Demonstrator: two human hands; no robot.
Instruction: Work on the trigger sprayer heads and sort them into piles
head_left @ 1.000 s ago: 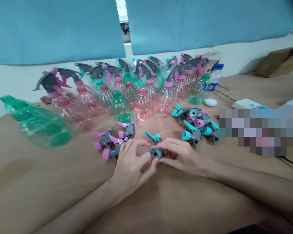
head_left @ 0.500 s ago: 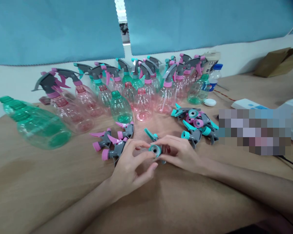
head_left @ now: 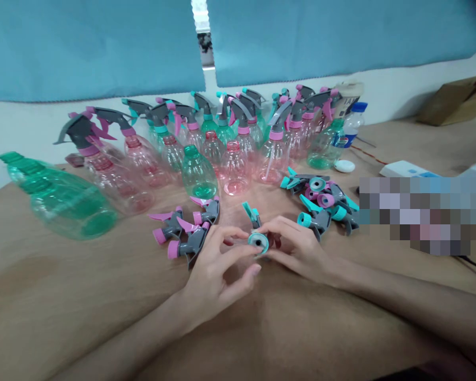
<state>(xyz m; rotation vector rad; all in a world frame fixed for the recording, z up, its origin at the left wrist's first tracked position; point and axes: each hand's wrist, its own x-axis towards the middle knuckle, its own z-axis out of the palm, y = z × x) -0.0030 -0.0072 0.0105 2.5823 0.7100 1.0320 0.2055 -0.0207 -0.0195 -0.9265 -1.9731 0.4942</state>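
Between my two hands is a grey and teal trigger spray head (head_left: 258, 236), its round collar opening turned towards me and its teal lever pointing away. My right hand (head_left: 303, 248) grips its body from the right, fingers curled and partly hiding it. On the other side, fingertips of my left hand (head_left: 218, 267) pinch the collar's edge, with the thumb lower and apart. Just beyond my left hand lie several pink and grey spray heads (head_left: 188, 243). A pile of teal and pink spray heads (head_left: 321, 203) rests past my right hand.
Rows of pink and green spray bottles (head_left: 234, 172) stand at the back, some topped with spray heads, some uncapped. Green bottles (head_left: 71, 206) lean at the left. A blue-capped drink bottle (head_left: 353, 124), a white round object (head_left: 345, 166) and a cardboard box (head_left: 454, 100) are at the right.
The spray head has turned slightly in my fingers, so its collar opening faces me more squarely. The whole view has shifted a little, and both hands keep their hold.
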